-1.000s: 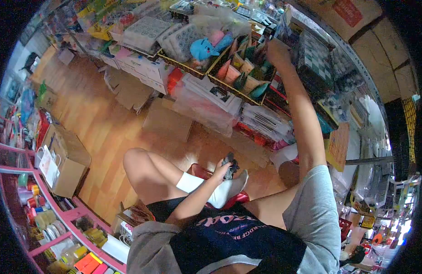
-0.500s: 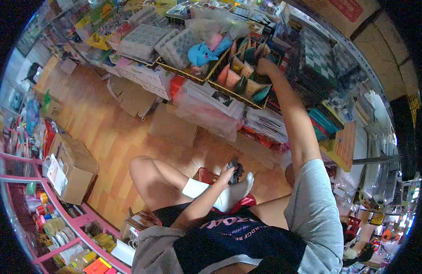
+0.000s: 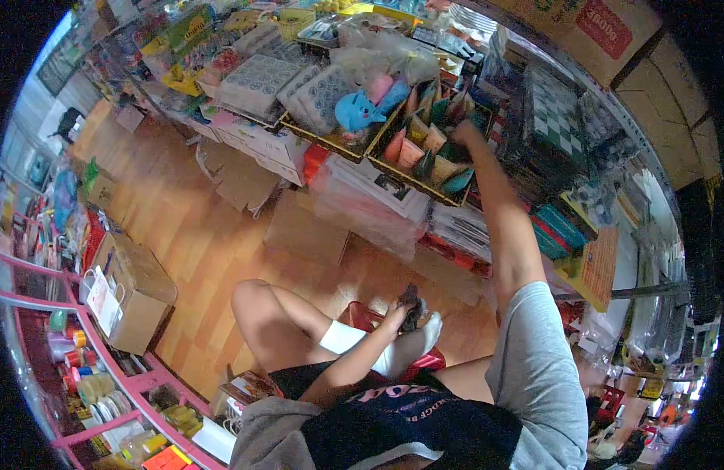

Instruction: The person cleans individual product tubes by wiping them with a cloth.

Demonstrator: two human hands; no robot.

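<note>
Single view, head-worn, from a seated person. Wide fisheye lens: round picture, black corners, straight lines bowed near the rim. Aimed forward and steeply down.
- Nearest, bottom centre: dark shirt (image 3: 401,411) and grey sleeve (image 3: 538,360), almost under the lens.
- Close, mid-frame: bent knee (image 3: 252,301), white sock (image 3: 393,348), left hand (image 3: 397,315) closed round a small dark object (image 3: 411,298).
- At full arm's reach, upper centre: right hand (image 3: 464,129) in a wire basket (image 3: 413,178) of coloured cones, grip not readable.
- Farther off: wooden floor (image 3: 182,227) across the left middle, pink shelves (image 3: 88,368) squeezed into the lower left edge, cardboard box (image 3: 139,298) beside them
</note>
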